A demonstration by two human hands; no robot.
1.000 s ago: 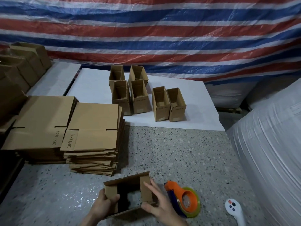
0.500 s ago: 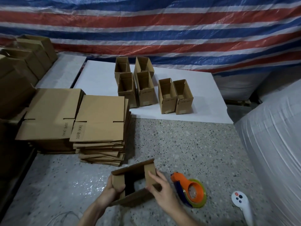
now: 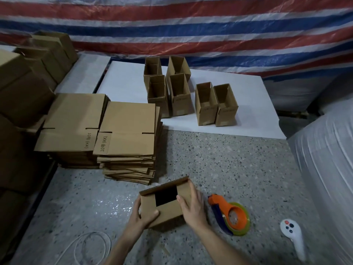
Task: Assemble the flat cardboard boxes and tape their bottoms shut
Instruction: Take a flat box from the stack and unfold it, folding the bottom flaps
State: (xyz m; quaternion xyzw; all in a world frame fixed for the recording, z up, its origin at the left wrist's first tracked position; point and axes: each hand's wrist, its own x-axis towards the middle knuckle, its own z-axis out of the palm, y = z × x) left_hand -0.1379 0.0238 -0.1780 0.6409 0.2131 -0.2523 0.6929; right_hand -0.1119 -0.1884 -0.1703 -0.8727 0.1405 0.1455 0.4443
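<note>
The left hand (image 3: 142, 213) gripped the left end of a small cardboard box (image 3: 169, 210), thumb lying on the near flap and fingers curled round the side below it. The right hand (image 3: 193, 209) held the opposite end, fingers wrapped over the right flap and far corner, thumb pressing down beside the dark gap where the flaps had not yet met. The box sat between the two hands, resting on the speckled surface (image 3: 219, 159), its open end turned up towards the camera.

The box looked light and fairly stiff: thin corrugated board that should fold cleanly along its scores but dent if squeezed mid-panel. The flaps would probably spring open unless held flat, so the ends and corners, where both hands already were, seemed the best hold, leaving the centre seam free for tape.

Just to the right of the box lay an orange and blue tape dispenser (image 3: 232, 215), near the right hand but not touching it. Further right of the box lay a white controller (image 3: 292, 234). Near its lower left, a white cable (image 3: 91, 245) looped on the surface. Beyond the box and to its left stood two stacks of flat boxes (image 3: 128, 131). Well beyond it, six assembled boxes (image 3: 206, 104) stood open-topped on a white board (image 3: 126, 87), with a striped tarpaulin (image 3: 191, 25) hanging behind them.
</note>
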